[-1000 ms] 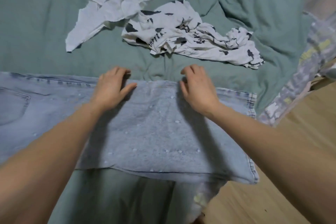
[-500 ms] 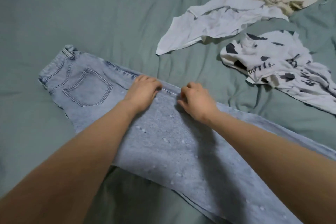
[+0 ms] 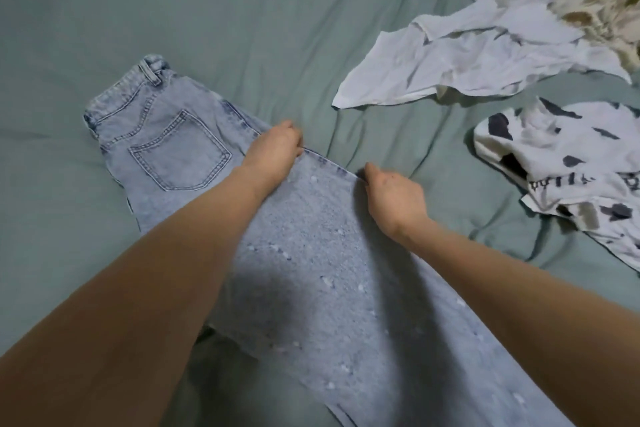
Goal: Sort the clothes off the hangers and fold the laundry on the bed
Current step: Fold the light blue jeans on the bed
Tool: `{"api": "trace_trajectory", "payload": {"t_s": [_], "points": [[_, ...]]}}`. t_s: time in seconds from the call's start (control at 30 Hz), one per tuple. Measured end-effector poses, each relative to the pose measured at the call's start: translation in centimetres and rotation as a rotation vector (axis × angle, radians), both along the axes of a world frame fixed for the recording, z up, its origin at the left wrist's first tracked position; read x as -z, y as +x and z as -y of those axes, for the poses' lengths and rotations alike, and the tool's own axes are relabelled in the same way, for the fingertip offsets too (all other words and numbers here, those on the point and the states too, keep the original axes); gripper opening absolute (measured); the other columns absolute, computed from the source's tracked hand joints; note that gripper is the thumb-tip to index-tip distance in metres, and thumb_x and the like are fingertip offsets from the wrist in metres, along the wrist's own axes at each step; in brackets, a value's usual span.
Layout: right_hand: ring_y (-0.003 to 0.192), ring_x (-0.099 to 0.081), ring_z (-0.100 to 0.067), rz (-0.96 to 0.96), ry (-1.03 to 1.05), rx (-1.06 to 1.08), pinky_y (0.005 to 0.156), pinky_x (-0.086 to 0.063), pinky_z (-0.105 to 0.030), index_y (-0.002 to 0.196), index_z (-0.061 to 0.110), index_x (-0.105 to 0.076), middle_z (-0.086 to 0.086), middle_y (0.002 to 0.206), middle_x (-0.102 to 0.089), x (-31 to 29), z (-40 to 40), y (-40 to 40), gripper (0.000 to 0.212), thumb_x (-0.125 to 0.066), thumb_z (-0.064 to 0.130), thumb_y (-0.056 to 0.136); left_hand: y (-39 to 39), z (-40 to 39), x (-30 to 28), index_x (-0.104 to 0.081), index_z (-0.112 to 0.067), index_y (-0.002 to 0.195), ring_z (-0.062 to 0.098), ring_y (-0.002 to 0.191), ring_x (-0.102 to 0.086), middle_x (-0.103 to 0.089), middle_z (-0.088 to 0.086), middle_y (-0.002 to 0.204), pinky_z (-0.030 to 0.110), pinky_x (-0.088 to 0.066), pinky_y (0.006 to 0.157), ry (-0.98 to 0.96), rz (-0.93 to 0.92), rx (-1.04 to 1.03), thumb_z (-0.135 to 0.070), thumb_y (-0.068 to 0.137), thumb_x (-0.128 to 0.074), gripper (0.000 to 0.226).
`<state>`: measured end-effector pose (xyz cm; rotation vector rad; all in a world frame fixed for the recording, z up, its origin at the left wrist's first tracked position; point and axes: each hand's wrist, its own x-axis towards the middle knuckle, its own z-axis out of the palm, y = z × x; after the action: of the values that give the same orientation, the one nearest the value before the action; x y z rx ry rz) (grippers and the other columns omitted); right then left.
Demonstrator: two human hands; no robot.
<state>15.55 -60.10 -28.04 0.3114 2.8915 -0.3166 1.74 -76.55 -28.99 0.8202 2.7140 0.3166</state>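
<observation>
Since the earlier frame our left hand [image 3: 275, 149] and right hand [image 3: 393, 196], fingers curled pinching the jeans [image 3: 166, 149] hem, have spread apart; shirts [image 3: 467, 59] beyond the jeans remain unfolded.

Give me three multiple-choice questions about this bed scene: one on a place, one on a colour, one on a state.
1. Where does the back pocket lie?
A. Left of the left hand
B. Under the white shirt
C. Right of the right hand

2. What colour is the bedsheet?
A. Red
B. Grey-green
C. Yellow

3. How are the jeans lying?
A. Rolled up
B. On a hanger
C. Spread flat, hands at the far edge

Answers: 1 A, the pocket sits beyond the left hand. 2 B, the sheet is muted green. 3 C, the left hand and right hand grip the hem.
</observation>
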Motion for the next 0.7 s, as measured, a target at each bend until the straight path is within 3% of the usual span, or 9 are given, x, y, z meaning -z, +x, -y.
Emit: {"api": "trace_trajectory", "payload": {"t_s": [0.07,0.13,0.2,0.3,0.47,0.57,0.7], "points": [[0.106,-0.056,-0.033,0.071,0.003,0.001,0.072,-0.039,-0.037,0.117,0.009,-0.046,-0.015,0.115,-0.059,-0.1,0.8,-1.3,0.028,-0.044,0.008,0.089,-0.8,0.8,0.5,-0.064,-0.008,0.107,0.032,0.106,-0.054,-0.053,0.012,0.116,0.041,-0.044,0.087,0.061,0.013,0.000,-0.019,0.096,-0.054,0.019],[0.109,-0.051,-0.034,-0.019,-0.054,-0.029,0.077,-0.038,-0.038,0.114,0.007,-0.045,-0.016,0.116,-0.055,-0.2,2.4,-3.1,0.026,-0.047,0.008,0.088,-2.1,2.8,1.0,-0.064,-0.015,0.114,0.030,0.111,-0.051,-0.054,0.008,0.120,0.040,-0.042,0.091,0.150,-0.160,-0.040,-0.022,0.095,-0.054,0.023],[0.105,-0.050,-0.035,-0.156,-0.196,-0.064,0.079,-0.035,-0.038,0.107,0.004,-0.048,-0.018,0.112,-0.054,-0.3,5.0,-5.8,0.016,-0.046,0.012,0.092,-4.1,5.8,0.7,-0.061,-0.016,0.121,0.031,0.116,-0.047,-0.054,0.008,0.125,0.041,-0.036,0.095,0.187,-0.331,-0.192,-0.021,0.095,-0.052,0.028],[0.107,-0.050,-0.037,-0.212,-0.333,-0.072,0.087,-0.034,-0.039,0.110,0.000,-0.052,-0.022,0.114,-0.054,0.1,9.6,-11.3,0.022,-0.047,0.017,0.096,-7.5,11.2,0.3,-0.051,-0.011,0.132,0.034,0.126,-0.040,-0.047,0.014,0.137,0.043,-0.029,0.103,0.109,-0.406,-0.436,-0.024,0.095,-0.053,0.039],[0.113,-0.048,-0.038,-0.176,-0.319,-0.030,0.093,-0.036,-0.040,0.111,-0.002,-0.055,-0.025,0.120,-0.053,1.9,14.7,-18.5,0.031,-0.044,0.024,0.098,-10.4,17.6,1.3,-0.035,-0.010,0.144,0.036,0.140,-0.025,-0.031,0.020,0.150,0.049,-0.019,0.115,0.037,-0.222,-0.794,-0.041,0.097,-0.047,0.058],[0.113,-0.048,-0.041,-0.210,-0.286,0.047,0.095,-0.034,-0.039,0.110,-0.006,-0.058,-0.028,0.119,-0.051,3.1,16.5,-20.5,0.037,-0.042,0.026,0.099,-10.9,18.9,1.9,-0.030,-0.014,0.147,0.032,0.144,-0.015,-0.020,0.014,0.156,0.054,-0.019,0.114,0.156,-0.082,-1.034,-0.054,0.094,-0.047,0.068],[0.113,-0.046,-0.040,-0.212,-0.311,0.135,0.097,-0.033,-0.039,0.109,-0.004,-0.061,-0.027,0.119,-0.051,4.0,18.1,-21.8,0.045,-0.044,0.036,0.098,-11.3,19.8,1.6,-0.023,-0.009,0.147,0.033,0.141,-0.022,-0.024,0.019,0.153,0.042,-0.027,0.110,0.370,0.020,-1.321,-0.058,0.082,-0.064,0.091]]}}
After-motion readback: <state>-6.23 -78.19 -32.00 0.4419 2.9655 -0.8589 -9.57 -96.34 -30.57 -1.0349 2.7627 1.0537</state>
